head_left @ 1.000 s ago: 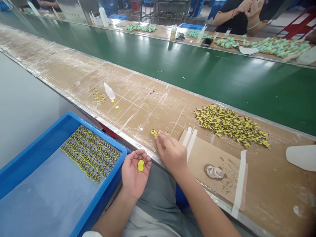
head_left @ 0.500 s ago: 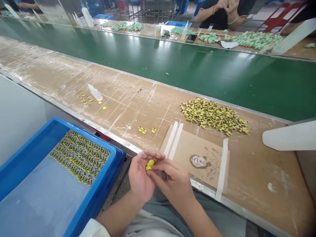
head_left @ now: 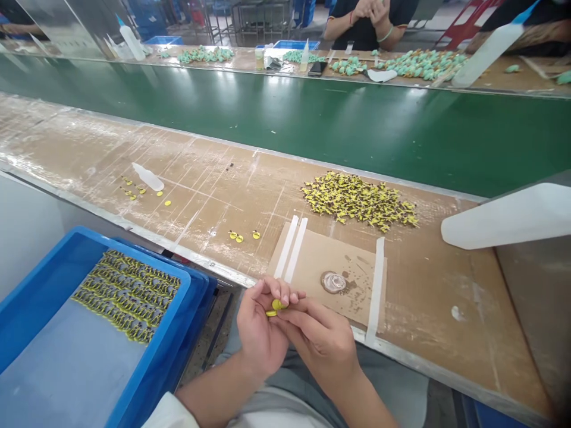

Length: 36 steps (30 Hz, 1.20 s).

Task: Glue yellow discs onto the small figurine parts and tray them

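My left hand (head_left: pixel 263 327) is cupped, palm up, its fingers curled around small yellow discs (head_left: pixel 271 312). From the right, my right hand (head_left: pixel 325 336) meets it, thumb and forefinger pinched on a yellow disc (head_left: pixel 277 304) at the left palm. The fingertips partly cover these pieces, so fine detail is hidden. Just beyond the hands lies a taped cardboard sheet (head_left: pixel 312 255) with a round blob of whitish paste (head_left: pixel 333 282) on it. Behind the sheet is a heap of small yellow and dark brown pieces (head_left: pixel 357 199).
At left, a blue tray (head_left: pixel 185 291) holds rows of yellow-and-dark pieces (head_left: pixel 129 294). A white bottle (head_left: pixel 149 177) lies near several discs; a larger one (head_left: pixel 508 217) juts in from the right. Beyond runs a green conveyor belt (head_left: pixel 267 113), with a co-worker's hands (head_left: pixel 372 15) across it.
The view has swung right, so the bench things sit further left. My left fingers have curled in more over the discs, and my right fingertips have pressed closer to them.
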Available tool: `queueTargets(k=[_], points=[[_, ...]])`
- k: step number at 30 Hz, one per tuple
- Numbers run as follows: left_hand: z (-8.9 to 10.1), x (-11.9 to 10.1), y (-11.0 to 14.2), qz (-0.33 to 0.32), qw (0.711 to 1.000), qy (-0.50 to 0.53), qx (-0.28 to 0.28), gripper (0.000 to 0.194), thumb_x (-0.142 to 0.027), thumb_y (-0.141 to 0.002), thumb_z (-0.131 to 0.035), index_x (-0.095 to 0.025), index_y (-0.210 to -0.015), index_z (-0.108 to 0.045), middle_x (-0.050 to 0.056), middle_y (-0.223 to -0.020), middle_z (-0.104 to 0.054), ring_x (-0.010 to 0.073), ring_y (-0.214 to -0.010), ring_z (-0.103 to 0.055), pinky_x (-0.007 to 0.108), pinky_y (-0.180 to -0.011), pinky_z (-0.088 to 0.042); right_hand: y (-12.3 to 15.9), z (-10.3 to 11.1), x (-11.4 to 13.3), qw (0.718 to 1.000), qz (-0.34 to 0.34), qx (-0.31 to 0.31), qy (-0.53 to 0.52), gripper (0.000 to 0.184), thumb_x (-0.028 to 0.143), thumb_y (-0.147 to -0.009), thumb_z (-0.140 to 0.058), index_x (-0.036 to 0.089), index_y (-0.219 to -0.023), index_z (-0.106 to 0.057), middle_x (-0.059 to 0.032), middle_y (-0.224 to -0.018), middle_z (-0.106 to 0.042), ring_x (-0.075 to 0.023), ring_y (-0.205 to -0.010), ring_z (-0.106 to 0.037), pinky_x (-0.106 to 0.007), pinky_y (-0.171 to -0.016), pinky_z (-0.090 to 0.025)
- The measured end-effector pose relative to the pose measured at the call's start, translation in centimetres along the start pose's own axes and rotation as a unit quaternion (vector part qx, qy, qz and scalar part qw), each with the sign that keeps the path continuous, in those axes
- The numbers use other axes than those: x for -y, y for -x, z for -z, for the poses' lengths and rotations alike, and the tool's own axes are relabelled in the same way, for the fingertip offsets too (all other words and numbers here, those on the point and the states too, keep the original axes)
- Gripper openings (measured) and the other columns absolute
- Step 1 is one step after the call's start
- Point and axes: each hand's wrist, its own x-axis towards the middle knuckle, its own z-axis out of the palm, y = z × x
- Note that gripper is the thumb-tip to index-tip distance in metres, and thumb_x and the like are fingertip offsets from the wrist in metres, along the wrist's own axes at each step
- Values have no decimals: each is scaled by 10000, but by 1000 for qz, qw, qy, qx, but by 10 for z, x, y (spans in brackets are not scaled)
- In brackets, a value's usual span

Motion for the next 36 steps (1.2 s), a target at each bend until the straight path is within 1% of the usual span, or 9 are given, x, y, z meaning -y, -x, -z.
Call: queueTargets(k=[5,9,14,20,23,25,27,32,36], points=[[-6,4,-5,68,995,73,-21,397,-278,-932,-465,-169,-554,-518,-11,-533,-429,126,-593,-481,309,-747,-495,2,11,-5,993,90,29,69,163,87,-897,-598,184,-1005,-673,-80,-923,-740,-183,-835,-702,-296,-772,-562],[-7,1,-12,132,983,123,-42,371,-245,-907,-532,-172,-550,-460,-40,-519,-368,92,-527,-430,228,-592,-450,5,24,-12,987,132,58,71,188,94,-921,-525,173,-1038,-650,-86,-935,-743,-179,-753,-685,-300,-640,-514],[6,-2,-5,157,986,-52,-24,279,-294,-919,-559,-137,-700,-630,-42,-591,-444,33,-416,-250,180,-410,-222,7,45,-9,980,181,46,62,276,60,-888,-498,152,-1105,-642,-105,-901,-754,-170,-622,-644,-313,-531,-445],[23,-10,9,202,944,-241,97,271,-421,-754,-776,-151,-769,-797,13,-781,-532,-24,-421,-226,202,-426,-117,5,55,-2,996,87,25,28,347,60,-843,-595,247,-1135,-596,9,-720,-724,-119,-470,-562,-280,-465,-409],[23,-14,6,191,915,-333,126,200,-374,-749,-793,-193,-830,-827,57,-836,-568,57,-552,-437,207,-490,-284,6,60,-7,999,19,42,10,227,131,-869,-619,220,-1077,-607,24,-689,-688,-115,-500,-579,-264,-496,-437],[24,-15,4,160,888,-407,139,160,-319,-765,-786,-193,-854,-830,74,-801,-584,135,-707,-527,234,-607,-388,8,64,-12,996,21,82,41,134,172,-898,-620,222,-1018,-653,2,-778,-708,-121,-584,-610,-259,-549,-452],[27,-13,2,150,875,-437,141,125,-283,-760,-791,-188,-832,-828,60,-749,-579,133,-699,-513,229,-610,-389,9,68,-15,991,53,102,71,101,185,-913,-628,242,-967,-692,-3,-839,-718,-121,-638,-609,-253,-572,-436],[40,1,4,172,906,-377,86,148,-315,-727,-815,-172,-753,-782,-10,-714,-514,18,-480,-291,187,-437,-170,17,65,-18,998,44,31,32,76,164,-877,-686,228,-899,-721,-8,-769,-688,-103,-614,-581,-230,-571,-413],[36,15,7,76,931,-354,45,134,-324,-736,-808,-197,-757,-771,-13,-759,-516,12,-486,-327,177,-451,-216,29,57,-19,986,-113,14,-120,88,215,-837,-733,188,-921,-732,-33,-787,-689,-84,-551,-548,-200,-526,-440]])
